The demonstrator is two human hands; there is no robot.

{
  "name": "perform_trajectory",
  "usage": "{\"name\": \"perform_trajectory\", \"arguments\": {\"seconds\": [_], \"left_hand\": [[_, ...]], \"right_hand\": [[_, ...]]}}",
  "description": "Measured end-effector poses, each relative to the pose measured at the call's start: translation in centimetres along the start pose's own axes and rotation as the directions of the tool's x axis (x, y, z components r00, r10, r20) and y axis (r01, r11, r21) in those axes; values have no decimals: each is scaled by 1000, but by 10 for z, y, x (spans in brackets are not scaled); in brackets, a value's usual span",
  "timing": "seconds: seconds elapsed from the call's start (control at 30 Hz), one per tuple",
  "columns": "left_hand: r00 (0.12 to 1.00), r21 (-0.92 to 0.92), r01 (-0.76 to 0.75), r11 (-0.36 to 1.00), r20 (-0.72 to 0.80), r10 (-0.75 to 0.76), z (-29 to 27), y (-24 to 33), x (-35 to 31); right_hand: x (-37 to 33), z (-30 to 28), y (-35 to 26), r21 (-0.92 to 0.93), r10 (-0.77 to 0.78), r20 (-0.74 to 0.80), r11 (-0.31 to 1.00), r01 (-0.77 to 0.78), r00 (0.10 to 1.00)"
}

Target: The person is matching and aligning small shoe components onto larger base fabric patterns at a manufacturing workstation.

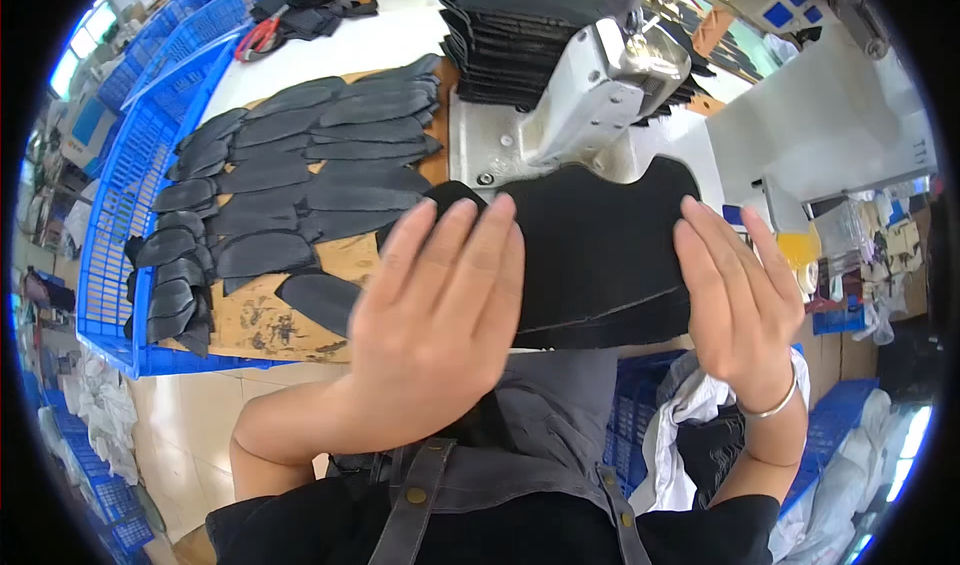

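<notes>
A black fabric panel with a wavy far edge lies in front of me, a thin pale line running near its lower edge. My left hand rests over the panel's left part, fingers stretched out and slightly apart. At the right edge is my right hand, its fingers also extended and fingertips touching the fabric. Both thumbs are hidden. Just beyond the panel stands a white sewing machine. Left of my left hand, overlapping dark grey leaf-shaped pieces lie in rows on a worn wooden board.
A stack of black panels stands behind the machine. Red-handled scissors lie at the far left near dark scraps. A blue plastic crate borders the board on the left. Another blue crate sits below, holding white and black cloth.
</notes>
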State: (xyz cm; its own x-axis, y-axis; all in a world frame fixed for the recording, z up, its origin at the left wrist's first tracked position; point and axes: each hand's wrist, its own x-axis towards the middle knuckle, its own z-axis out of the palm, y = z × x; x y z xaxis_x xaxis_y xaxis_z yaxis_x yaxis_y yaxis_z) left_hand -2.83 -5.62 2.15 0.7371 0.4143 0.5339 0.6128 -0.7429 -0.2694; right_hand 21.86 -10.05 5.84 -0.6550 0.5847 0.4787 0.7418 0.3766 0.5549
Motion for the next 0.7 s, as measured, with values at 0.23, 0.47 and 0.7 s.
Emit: {"name": "perform_trajectory", "arguments": {"seconds": [0.23, 0.47, 0.7], "left_hand": [[825, -109, 478, 872, -285, -488, -18, -105, -18], [842, 173, 463, 869, -391, -371, 33, -179, 82], [982, -327, 39, 944, 189, 25, 99, -137, 187]], "right_hand": [[-17, 8, -10, 409, 254, -56, 888, -210, 966], [-30, 25, -32, 585, 289, -10, 778, -229, 957], [-31, 26, -46, 640, 338, 34, 716, -280, 941]]}}
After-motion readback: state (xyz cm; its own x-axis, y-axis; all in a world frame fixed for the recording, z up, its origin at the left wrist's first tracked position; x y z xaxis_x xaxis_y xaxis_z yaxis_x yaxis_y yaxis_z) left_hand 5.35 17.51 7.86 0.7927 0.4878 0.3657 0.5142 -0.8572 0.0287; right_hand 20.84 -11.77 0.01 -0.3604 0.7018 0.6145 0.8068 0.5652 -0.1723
